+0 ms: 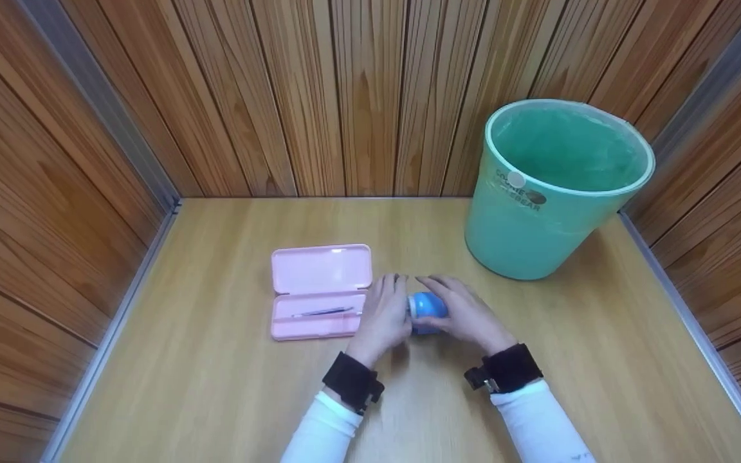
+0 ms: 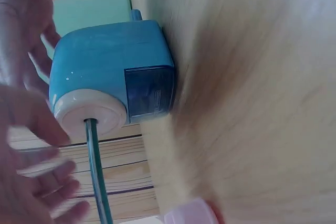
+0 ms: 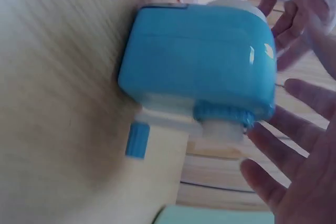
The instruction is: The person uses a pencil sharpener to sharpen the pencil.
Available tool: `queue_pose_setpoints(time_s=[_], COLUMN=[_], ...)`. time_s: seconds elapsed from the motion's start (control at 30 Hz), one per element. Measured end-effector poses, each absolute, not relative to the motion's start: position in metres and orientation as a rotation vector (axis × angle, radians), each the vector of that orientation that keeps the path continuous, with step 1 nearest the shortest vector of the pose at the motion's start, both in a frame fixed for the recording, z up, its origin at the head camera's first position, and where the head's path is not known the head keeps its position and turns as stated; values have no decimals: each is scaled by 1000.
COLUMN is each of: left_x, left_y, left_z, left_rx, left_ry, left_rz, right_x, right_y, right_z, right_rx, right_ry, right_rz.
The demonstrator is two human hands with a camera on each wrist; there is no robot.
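A blue pencil sharpener (image 1: 429, 306) with a white front ring and a dark shavings drawer (image 2: 150, 94) stands between the two hands. A green pencil (image 2: 98, 174) sticks out of its front hole. Beside that pencil is my left hand (image 1: 383, 314), its thumb near the white ring and its fingers loosely extended. My right hand (image 1: 467, 314) is at the back of the sharpener, fingers spread and fingertips right at its upper rear edge. At the rear, the crank's blue knob (image 3: 137, 140) hangs low, close to the table, with no fingers on it.
An opened pink pencil case (image 1: 321, 270) lies to the left, with a slim pen or pencil (image 1: 323, 312) in its tray. A green bin (image 1: 525, 231) with a liner stands at the back right. Wood-panelled walls (image 1: 364, 96) enclose the table (image 1: 216, 386) on three sides.
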State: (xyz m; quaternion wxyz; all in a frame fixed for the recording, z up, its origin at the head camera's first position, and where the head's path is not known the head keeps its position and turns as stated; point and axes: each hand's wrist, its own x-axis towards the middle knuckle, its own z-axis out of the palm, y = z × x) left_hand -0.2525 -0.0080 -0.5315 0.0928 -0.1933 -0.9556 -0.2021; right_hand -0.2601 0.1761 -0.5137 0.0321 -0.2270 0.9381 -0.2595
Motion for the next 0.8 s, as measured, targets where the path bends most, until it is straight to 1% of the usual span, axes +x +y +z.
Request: queue_pose_setpoints(time_s=[0.13,0.23,0.53,0.8], left_x=[-251,-250,-253,-256], left_y=[-12,-16,-21,-27], left_z=[-537,-543,-553,-557], left_rx=[-544,-550,-596,-688], left_ry=[-2853,-2833,-2659,-2542], left_rz=[-386,-335,-471,-600], right_x=[-270,-274,-277,-280], right_y=[167,163,157,157], right_z=[-522,-529,-541,-549], right_rx=[-705,-700,-594,-731], right_ry=[2834,2800,2761,2796], right_rz=[-805,-841,-931,-1041])
